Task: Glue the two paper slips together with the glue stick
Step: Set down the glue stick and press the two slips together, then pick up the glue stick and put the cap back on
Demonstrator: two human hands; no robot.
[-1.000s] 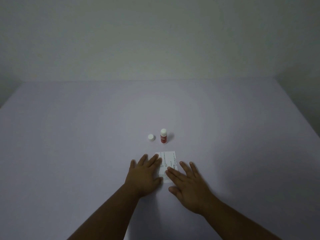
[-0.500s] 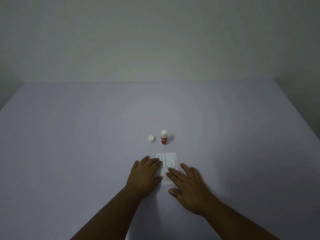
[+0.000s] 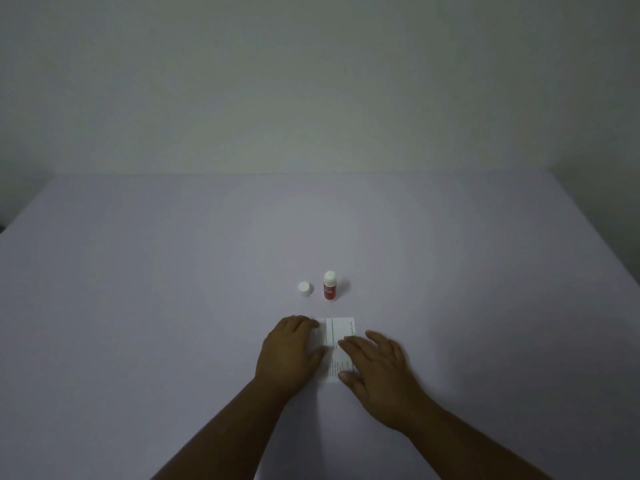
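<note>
White printed paper slips [image 3: 337, 336] lie flat on the table, one over the other as far as I can tell. My left hand [image 3: 289, 355] rests on their left edge with its fingers curled down. My right hand [image 3: 375, 367] lies flat, fingers spread, pressing on the slips' right and lower part. Behind them a red glue stick [image 3: 329, 286] stands upright without its cap. The white cap [image 3: 304, 288] sits just left of it.
The pale lavender table [image 3: 138, 306] stretches wide on all sides. A plain wall [image 3: 311, 81] rises behind its far edge.
My left hand's fingers have curled in and slid slightly left on the slips. My right hand has barely shifted. The glue stick and cap have stayed put.
</note>
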